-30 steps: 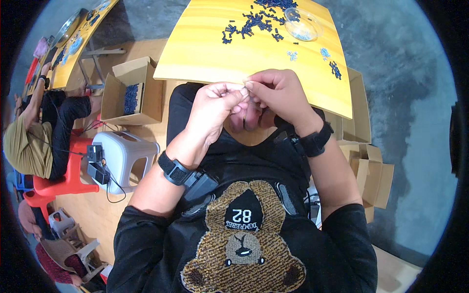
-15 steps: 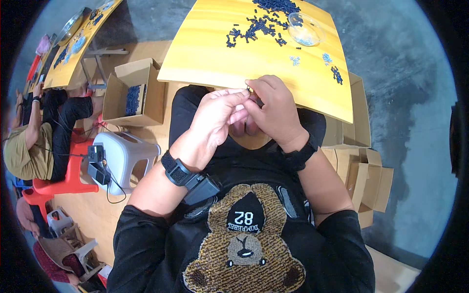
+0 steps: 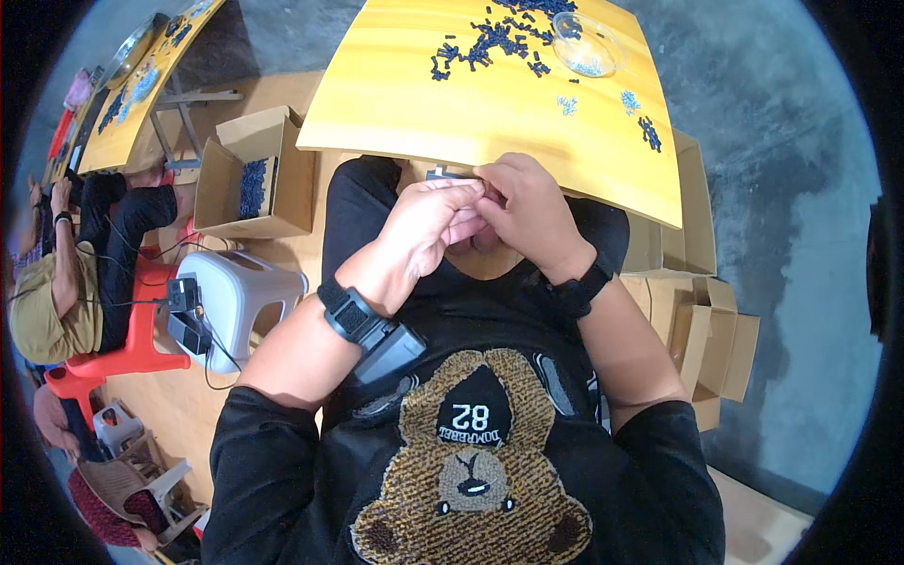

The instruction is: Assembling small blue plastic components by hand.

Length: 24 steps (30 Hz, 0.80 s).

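Observation:
Over my lap, just off the near edge of the yellow table (image 3: 395, 113), my left hand (image 3: 428, 215) and my right hand (image 3: 527, 202) meet at the fingertips. Both are closed in a pinch, and whatever sits between them is too small and covered to name. On the tabletop lie many small dark blue pieces (image 3: 494, 42) in a loose spread. To their right stands a clear round dish (image 3: 603, 56) with tiny light blue pieces inside. Nearer me are small piles of pale pieces (image 3: 566, 104), light blue pieces (image 3: 630, 102) and dark pieces (image 3: 650, 134).
Left of me, a cardboard box (image 3: 299, 179) holds dark pieces, beside a grey plastic stool (image 3: 221, 301) carrying black devices and cables. A person (image 3: 56, 301) sits on a red stool (image 3: 141, 330) at another table. More cardboard boxes (image 3: 720, 344) stand at my right.
A small yellowish-dark bit showing between my fingertips is now hidden. My hands stay pinched together, shifted only slightly. The table sits a little higher in view.

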### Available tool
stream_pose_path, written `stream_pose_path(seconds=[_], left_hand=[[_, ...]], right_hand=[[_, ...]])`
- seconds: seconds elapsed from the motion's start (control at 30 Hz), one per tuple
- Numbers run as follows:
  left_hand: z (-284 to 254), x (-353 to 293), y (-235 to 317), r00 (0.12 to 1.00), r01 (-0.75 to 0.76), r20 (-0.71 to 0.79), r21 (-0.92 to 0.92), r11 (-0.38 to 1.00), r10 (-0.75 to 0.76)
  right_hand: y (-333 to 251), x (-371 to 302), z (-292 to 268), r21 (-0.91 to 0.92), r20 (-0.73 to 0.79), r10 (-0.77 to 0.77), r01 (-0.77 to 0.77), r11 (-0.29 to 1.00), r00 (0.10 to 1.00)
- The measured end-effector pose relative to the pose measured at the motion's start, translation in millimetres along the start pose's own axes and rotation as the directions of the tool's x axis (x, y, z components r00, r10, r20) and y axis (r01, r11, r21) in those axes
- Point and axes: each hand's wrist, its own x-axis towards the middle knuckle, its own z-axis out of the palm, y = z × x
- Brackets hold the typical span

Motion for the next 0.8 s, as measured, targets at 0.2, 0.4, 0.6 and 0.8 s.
stream_pose_path(seconds=[0.2,0.4,0.6,0.8], left_hand=[[-1.3,25.3,-15.2,0.995,0.095,-0.012,0.035,0.995,-0.094],[-4.2,43.7,-21.0,0.988,0.155,-0.013,-0.008,0.988,-0.155],[-4.8,51.2,-20.1,0.985,0.168,-0.024,0.004,0.986,-0.168],[-4.7,54.8,-20.6,0.988,0.14,-0.061,0.01,0.99,-0.139]], right_hand=[[17.9,-7.6,7.9,0.01,0.004,0.176,-0.176,0.984,0.984],[27.0,-7.7,7.7,-0.107,0.009,0.333,-0.33,0.938,0.943],[33.3,-2.4,9.0,-0.131,0.071,0.32,-0.31,0.942,0.945],[37.2,-3.2,10.9,-0.09,0.056,0.284,-0.279,0.956,0.957]])
